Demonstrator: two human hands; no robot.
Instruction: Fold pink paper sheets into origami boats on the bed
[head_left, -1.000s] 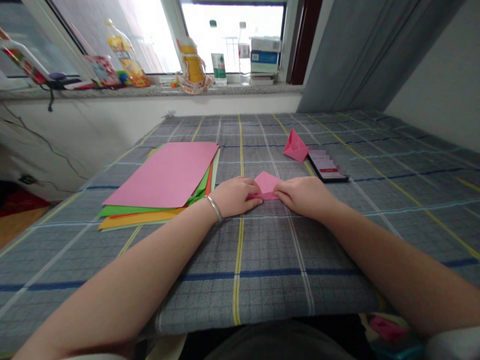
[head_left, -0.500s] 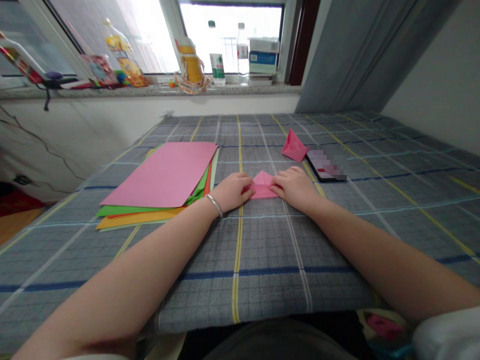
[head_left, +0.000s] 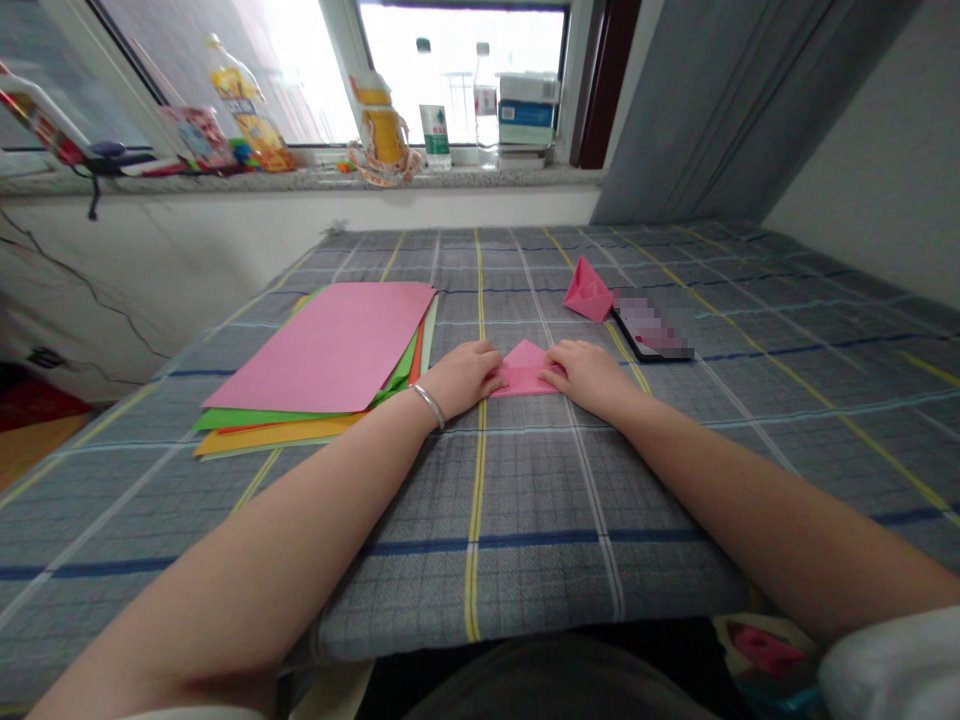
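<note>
A small folded pink paper lies on the plaid cloth, its peak pointing away from me and its straight edge nearest me. My left hand, with a silver bangle at the wrist, has its curled fingers on the paper's left end. On the right end, the thumb and fingers of my right hand are closed in the same way. Both ends of the paper are partly hidden under my fingers. Beyond my right hand stands a folded pink paper piece with a pointed top.
Left of my hands lies a stack of coloured paper, pink on top. A phone rests beside the pointed piece. Bottles, a yellow flask and boxes line the windowsill behind the cloth-covered surface.
The fingers of both hands have shifted very slightly on the pink paper, whose near edge looks a little flatter. Everything else stays in place.
</note>
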